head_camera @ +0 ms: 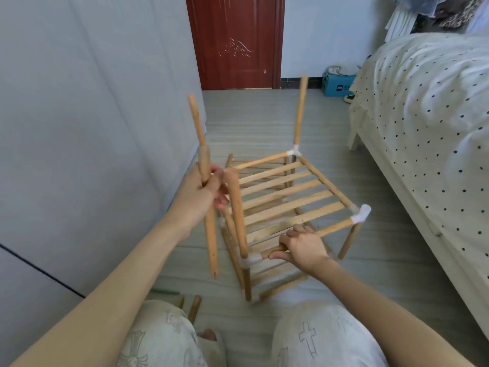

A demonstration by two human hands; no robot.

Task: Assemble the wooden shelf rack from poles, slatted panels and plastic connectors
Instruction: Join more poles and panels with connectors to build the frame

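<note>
A part-built wooden rack stands on the floor in front of my knees. Its upper slatted panel sits in white plastic connectors at the corners, with a lower panel beneath. Upright poles rise from the far right corner and the near left corner. My left hand grips a loose wooden pole, held nearly upright in the air to the left of the rack. My right hand grips the near front rail of the upper panel.
A grey wall panel runs along the left. A bed with a dotted cover fills the right side. Further poles lie on the floor by my left knee. A red door and a blue box are at the back.
</note>
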